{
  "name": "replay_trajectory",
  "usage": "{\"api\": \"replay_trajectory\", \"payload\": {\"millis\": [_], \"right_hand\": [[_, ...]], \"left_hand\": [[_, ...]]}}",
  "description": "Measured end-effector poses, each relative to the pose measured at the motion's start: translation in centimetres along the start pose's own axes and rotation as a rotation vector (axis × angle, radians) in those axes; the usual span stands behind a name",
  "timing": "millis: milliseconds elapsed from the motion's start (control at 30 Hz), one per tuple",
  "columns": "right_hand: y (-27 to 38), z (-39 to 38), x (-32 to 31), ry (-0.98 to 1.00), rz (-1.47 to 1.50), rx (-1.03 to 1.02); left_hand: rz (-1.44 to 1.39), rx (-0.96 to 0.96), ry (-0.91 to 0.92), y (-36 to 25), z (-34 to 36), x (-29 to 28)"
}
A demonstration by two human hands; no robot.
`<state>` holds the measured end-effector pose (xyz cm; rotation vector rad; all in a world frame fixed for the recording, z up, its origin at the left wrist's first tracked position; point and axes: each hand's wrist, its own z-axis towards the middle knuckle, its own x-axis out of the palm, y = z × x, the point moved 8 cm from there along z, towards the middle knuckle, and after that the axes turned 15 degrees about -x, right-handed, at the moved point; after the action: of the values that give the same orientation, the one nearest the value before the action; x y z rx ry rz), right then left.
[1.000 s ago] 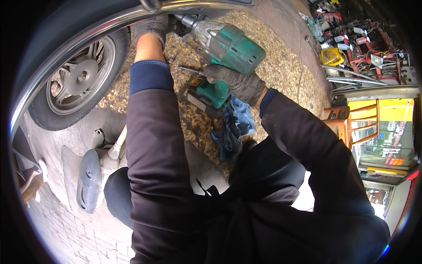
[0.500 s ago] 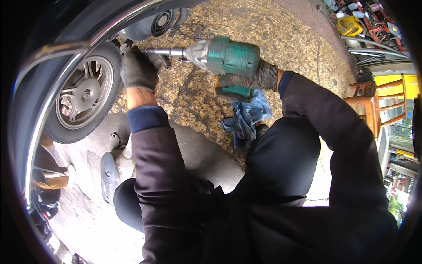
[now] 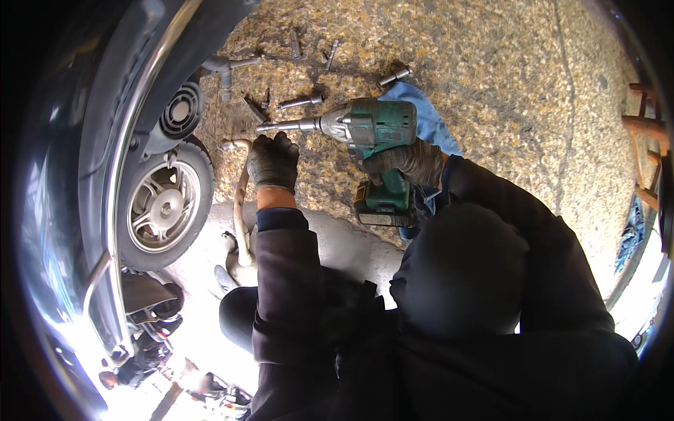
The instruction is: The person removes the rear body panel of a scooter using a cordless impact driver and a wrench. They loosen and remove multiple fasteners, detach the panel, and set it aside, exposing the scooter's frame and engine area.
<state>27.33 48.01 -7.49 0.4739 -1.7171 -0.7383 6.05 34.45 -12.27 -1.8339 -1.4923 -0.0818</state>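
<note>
My gloved right hand grips the green impact wrench by its handle, above the battery, with the long silver socket pointing left. Just under that socket's tip, my gloved left hand has its fingers curled; what they hold, if anything, is hidden. Left of it are the wheel and round vented cover of a dark scooter, and a bent metal pipe. Several loose sockets and extensions lie on the speckled ground beyond the wrench. A blue cloth lies partly behind the wrench.
The scooter's dark body and chrome rail arch along the left. A wooden chair and some blue fabric are at the far right. My bent knees are below my hands; bright clutter fills the lower left.
The view has shifted. My left hand has moved from up by the scooter's underside to below the socket, fingers curled. The wrench has levelled and now points left, more of its battery showing.
</note>
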Motion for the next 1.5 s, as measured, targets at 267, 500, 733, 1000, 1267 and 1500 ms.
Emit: {"api": "replay_trajectory", "payload": {"millis": [267, 500, 733, 1000, 1267, 1500], "right_hand": [[0.7, 1.9, -1.6, 0.052, -0.088, -0.125], [0.2, 4.3, -1.7, 0.068, -0.108, -0.204], [0.1, 8.6, 0.6, 0.150, -0.241, -0.565], [1.5, 11.6, 2.8, 0.062, -0.632, -0.745], [1.4, 15.1, 4.3, -0.041, -0.600, -0.782], [1.9, 15.4, 6.0, -0.199, -0.982, -1.073]], "left_hand": [[0.595, 0.134, -0.080, -1.0, 4.3, -1.5], [1.323, 0.251, -0.263, -4.5, 1.2, 0.4], [0.506, 0.027, -0.276, -4.9, 0.2, -0.2], [0.197, -0.022, -0.042, -4.8, 1.1, 1.5], [0.730, 0.235, -0.285, -7.8, 0.5, -1.1], [2.280, 0.810, -0.677, -8.2, -2.1, 4.1]]}}
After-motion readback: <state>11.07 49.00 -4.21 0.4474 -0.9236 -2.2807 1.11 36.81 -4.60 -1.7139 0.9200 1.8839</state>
